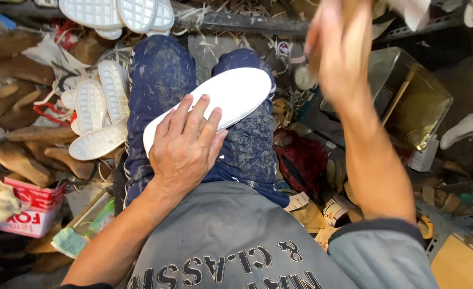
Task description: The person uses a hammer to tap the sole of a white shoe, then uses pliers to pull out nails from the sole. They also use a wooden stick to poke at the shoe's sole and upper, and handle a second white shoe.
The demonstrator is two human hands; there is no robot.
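Note:
A white shoe sole [231, 96] lies slantwise across my lap, on dusty dark blue trousers [159, 80]. My left hand [185, 147] rests flat on the near end of the sole, fingers spread over it. My right hand [338, 48] is raised at the upper right, blurred, closed around a brownish object that I cannot make out. The sole's far end points toward the upper right.
More white soles [94, 115] lie piled at the left and others [116, 13] at the top. Wooden shoe lasts [25, 155] lie at the far left. An open metal tin of yellowish liquid [416, 104] with a stick stands at right. A red-and-white box [30, 206] sits lower left.

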